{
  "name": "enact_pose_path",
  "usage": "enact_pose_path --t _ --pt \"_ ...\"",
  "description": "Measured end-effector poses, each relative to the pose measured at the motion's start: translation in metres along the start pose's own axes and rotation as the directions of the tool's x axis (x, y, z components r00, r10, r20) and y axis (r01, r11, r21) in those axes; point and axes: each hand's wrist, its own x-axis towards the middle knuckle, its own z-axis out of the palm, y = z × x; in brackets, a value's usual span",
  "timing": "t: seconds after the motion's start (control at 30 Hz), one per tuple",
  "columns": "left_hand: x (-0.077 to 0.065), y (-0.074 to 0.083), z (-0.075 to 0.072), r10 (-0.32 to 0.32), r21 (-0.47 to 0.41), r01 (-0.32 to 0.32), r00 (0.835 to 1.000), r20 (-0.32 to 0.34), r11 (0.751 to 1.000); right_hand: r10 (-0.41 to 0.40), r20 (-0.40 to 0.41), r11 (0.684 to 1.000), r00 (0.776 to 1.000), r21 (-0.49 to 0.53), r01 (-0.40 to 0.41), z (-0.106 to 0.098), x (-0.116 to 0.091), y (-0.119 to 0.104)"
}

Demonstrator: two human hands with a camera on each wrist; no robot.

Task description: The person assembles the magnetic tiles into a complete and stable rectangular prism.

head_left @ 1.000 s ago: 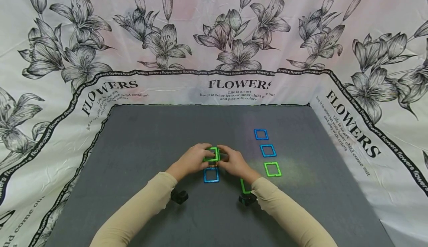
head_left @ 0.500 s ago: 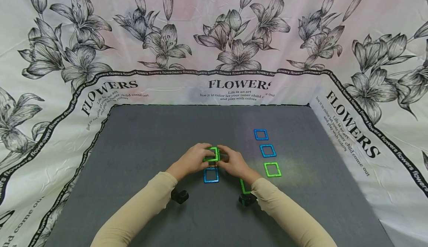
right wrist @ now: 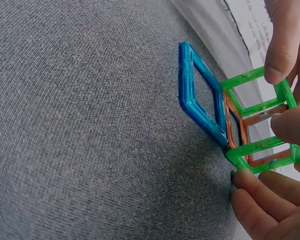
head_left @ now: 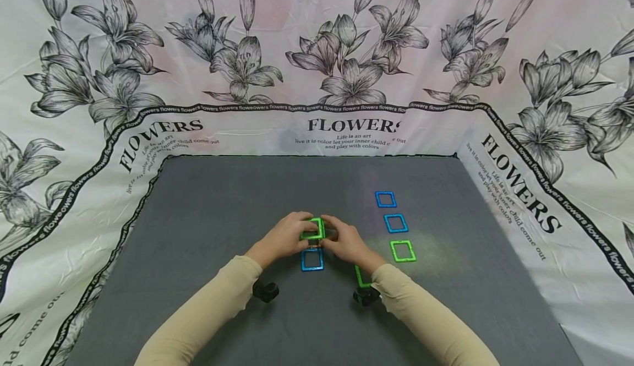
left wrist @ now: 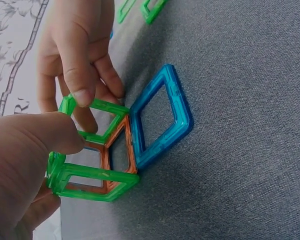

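Proceeding from the left of the frame: left hand (head_left: 281, 238), grip nearly closed, thumb and bent fingers on the left green wall (left wrist: 105, 175) of a small box of plastic squares (head_left: 312, 238). The box, part green and part orange, stands at frame centre; a blue square (head_left: 312, 269) adjoins its near edge. Right hand (head_left: 348, 242), likewise nearly closed, pinches the right green wall (right wrist: 260, 146). Step in hand, as judged: squaring up and seating the walls. The next move would call for even pressure, then a gentle release; a lopsided push could fold the box. Right of centre, a green square (head_left: 358, 278) is partly hidden by the right wrist; beyond it, a loose green square (head_left: 404, 260) and two blue squares (head_left: 398, 231) form a column. Surface: dark grey worktop (head_left: 223, 206). Room: white flower-printed cloth (head_left: 297, 3) left, back and right.
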Motion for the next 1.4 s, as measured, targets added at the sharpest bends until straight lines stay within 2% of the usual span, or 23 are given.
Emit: enact_pose_path --t 0.17,0.23,0.33,0.47,0.57,0.7,0.83,0.97,1.13,1.27,1.4 --pt "0.001 -0.002 0.002 0.002 -0.024 -0.002 1.0 -0.006 1.0 -0.009 -0.01 1.0 1.0 -0.001 0.009 0.0 -0.001 0.001" --pt "-0.001 -0.002 0.003 -0.028 -0.057 0.027 1.0 -0.007 0.998 -0.006 -0.016 1.0 1.0 -0.004 0.006 0.0 -0.002 0.001" --pt "-0.006 -0.003 0.004 -0.118 -0.158 0.113 0.993 -0.027 0.981 0.008 -0.024 1.0 1.0 0.001 -0.008 0.001 -0.003 0.002" --pt "-0.017 -0.005 0.007 -0.256 -0.308 0.223 0.964 -0.07 0.925 0.03 -0.04 1.0 0.999 0.008 -0.029 0.003 -0.004 0.003" --pt "-0.025 -0.005 0.014 -0.329 -0.364 0.278 0.941 -0.083 0.889 0.035 -0.046 0.999 0.998 0.017 -0.034 0.003 -0.005 0.004" --pt "-0.033 0.001 0.03 -0.4 -0.418 0.318 0.909 -0.122 0.851 0.04 -0.037 0.999 0.999 0.022 -0.039 0.003 -0.005 0.003" --pt "-0.037 0.01 0.043 -0.45 -0.49 0.311 0.872 -0.194 0.814 0.016 -0.033 1.0 0.999 0.005 -0.016 0.004 -0.005 0.004" --pt "-0.035 0.014 0.048 -0.465 -0.504 0.3 0.852 -0.241 0.81 -0.055 -0.024 0.998 0.998 -0.019 0.054 0.006 -0.007 0.003" --pt "-0.034 0.017 0.047 -0.483 -0.497 0.317 0.84 -0.249 0.808 -0.111 0.009 0.993 0.994 -0.034 0.111 0.009 -0.007 -0.004" --pt "-0.033 0.018 0.047 -0.485 -0.495 0.319 0.838 -0.251 0.808 -0.111 -0.001 0.993 0.994 -0.046 0.111 0.01 -0.007 -0.004" --pt "-0.033 0.018 0.049 -0.478 -0.477 0.318 0.838 -0.263 0.819 -0.108 -0.016 0.992 0.994 -0.07 0.106 0.01 -0.007 -0.005"
